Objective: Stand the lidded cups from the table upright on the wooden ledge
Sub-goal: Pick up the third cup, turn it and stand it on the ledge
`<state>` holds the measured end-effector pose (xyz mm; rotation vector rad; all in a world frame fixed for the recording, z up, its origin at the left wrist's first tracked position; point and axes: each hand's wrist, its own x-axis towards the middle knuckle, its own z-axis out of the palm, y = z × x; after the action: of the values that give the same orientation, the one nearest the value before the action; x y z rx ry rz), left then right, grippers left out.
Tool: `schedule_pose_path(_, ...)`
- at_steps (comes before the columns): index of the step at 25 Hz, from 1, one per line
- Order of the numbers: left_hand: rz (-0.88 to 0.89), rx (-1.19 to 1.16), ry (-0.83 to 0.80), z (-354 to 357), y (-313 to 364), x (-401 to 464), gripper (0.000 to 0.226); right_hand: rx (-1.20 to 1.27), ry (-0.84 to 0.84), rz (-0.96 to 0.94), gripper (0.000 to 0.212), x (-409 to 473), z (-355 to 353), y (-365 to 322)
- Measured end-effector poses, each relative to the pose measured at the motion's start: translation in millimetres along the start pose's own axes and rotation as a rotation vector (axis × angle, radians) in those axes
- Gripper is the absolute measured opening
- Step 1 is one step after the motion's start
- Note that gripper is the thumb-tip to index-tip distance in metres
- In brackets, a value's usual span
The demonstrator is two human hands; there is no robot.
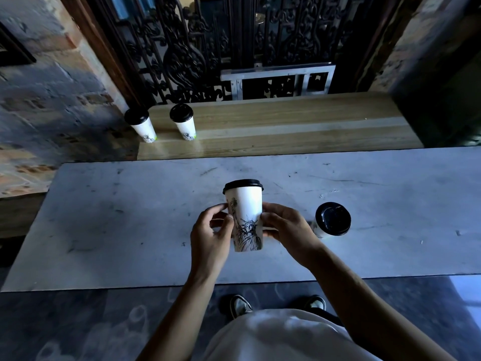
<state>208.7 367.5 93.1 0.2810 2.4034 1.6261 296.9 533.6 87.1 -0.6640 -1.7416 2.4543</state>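
We've got one cup (246, 217) up off the table (130, 217), held between both hands over the middle of the marble top. Left hand (210, 238) pinches its left side with fingertips, right hand (286, 227) presses against its right side, so both are clamped on the same cup. It's upright, black lid on top, Statue of Liberty drawing facing us.

Second cup (330, 220) sits on the table just to the right of our right hand. We're looking almost straight down on its black lid, and it isn't touching anything we hold.

Over on the ledge (286, 126) beyond the table, two more cups are already standing upright at the far left end: the corner cup (141, 126) right at the left edge by the brick wall (52, 100), and the inner cup (183, 123) just beside it, a small gap between them. Both have black lids on. The rest of the ledge runs off to the right as bare wood.

Behind the ledge there's a black ornate iron grille (195, 48) with a metal frame (278, 79) at its foot. Our shoes (240, 306) show under the table edge.
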Motion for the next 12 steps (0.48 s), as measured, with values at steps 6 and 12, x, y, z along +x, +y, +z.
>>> schedule_pose_path(6,0.018,0.0,-0.001,-0.3,1.3,0.5,0.022,-0.002,0.001,0.002,0.034,0.2,0.8,-2.5)
schedule_pose_path(12,0.049,0.032,0.006,-0.6,1.9,1.0,0.022,0.006,0.033,0.017,0.034,1.1,1.0,-3.8)
